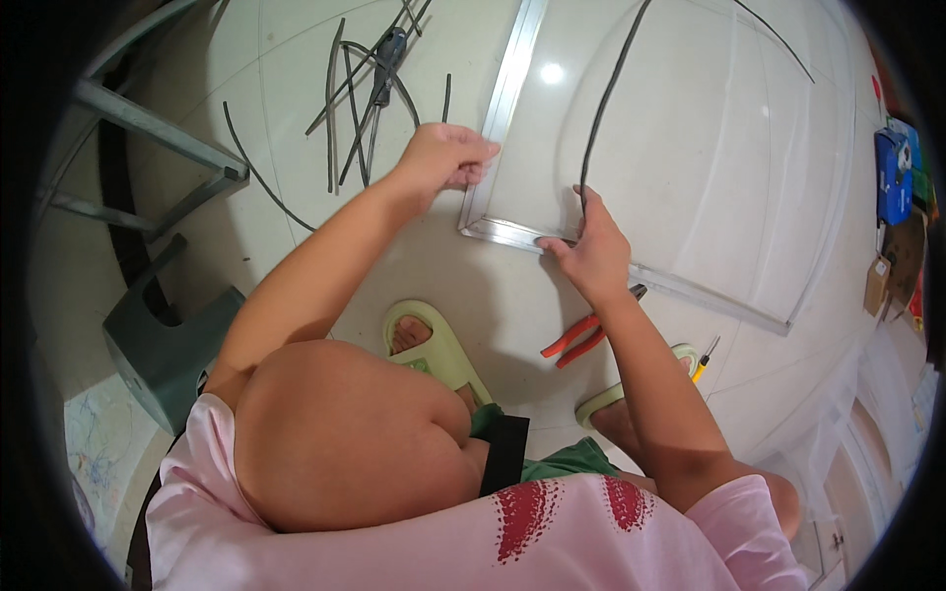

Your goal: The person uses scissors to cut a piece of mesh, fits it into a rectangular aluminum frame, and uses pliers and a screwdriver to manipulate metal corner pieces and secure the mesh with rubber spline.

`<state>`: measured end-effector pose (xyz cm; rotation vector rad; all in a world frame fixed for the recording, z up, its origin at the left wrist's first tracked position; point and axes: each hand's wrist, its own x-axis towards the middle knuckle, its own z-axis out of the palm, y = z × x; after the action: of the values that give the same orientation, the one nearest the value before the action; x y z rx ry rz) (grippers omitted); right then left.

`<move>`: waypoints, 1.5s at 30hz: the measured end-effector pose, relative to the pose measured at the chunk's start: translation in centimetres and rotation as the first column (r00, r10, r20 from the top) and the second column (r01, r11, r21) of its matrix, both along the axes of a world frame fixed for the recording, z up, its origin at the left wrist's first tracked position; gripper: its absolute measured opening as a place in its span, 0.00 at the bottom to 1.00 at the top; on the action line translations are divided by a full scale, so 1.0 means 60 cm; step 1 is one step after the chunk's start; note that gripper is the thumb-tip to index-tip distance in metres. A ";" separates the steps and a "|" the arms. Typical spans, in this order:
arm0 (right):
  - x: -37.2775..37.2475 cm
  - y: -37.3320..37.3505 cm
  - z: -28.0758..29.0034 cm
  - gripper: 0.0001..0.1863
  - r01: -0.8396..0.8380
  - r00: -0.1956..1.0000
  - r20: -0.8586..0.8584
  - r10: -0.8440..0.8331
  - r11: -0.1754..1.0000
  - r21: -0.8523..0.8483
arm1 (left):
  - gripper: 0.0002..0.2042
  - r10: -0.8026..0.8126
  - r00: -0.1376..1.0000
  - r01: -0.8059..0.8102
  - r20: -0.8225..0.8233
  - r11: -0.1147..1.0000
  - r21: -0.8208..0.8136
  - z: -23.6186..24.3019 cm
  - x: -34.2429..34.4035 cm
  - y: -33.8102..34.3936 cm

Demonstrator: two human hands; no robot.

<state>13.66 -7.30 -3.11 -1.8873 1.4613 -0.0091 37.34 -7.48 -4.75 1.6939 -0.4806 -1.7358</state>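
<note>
A silver metal frame lies on the floor with thin see-through mesh across it. At its left bar is my left hand, fingers curled closed against the outer edge near the corner. My right hand is over the near bar, its thumb pointing left along the metal. A long black rubber strip rises from between the right hand's fingers and curves away over the mesh. The strip's lower end is hidden by that hand. Red-handled pliers lie just below the right forearm's inner side.
Several cut black strips and a dark-handled screwdriver lie at the far left. A metal ladder and a green plastic stool stand left. A yellow-handled tool lies beside my right slipper. Blue packages are far right.
</note>
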 end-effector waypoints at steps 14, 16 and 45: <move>-0.005 0.031 -0.045 0.15 -0.162 0.973 -0.180 0.143 0.982 -0.096 | 0.11 -0.180 0.786 0.263 0.592 0.963 -0.056 -0.030 -0.028 0.040; -0.003 0.030 -0.039 0.15 -0.129 0.983 -0.131 0.124 0.991 -0.024 | 0.11 -0.159 0.763 0.263 0.627 0.962 -0.076 -0.030 -0.026 0.042; -0.084 0.019 -0.008 0.09 0.530 0.844 -0.072 -0.531 0.847 -0.040 | 0.04 -0.010 0.530 0.646 0.848 0.652 -0.396 -0.022 -0.037 0.070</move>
<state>8.61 -6.18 -3.61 -1.4487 2.0059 -0.2121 35.10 -3.30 -6.09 1.7420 -1.7819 -0.6572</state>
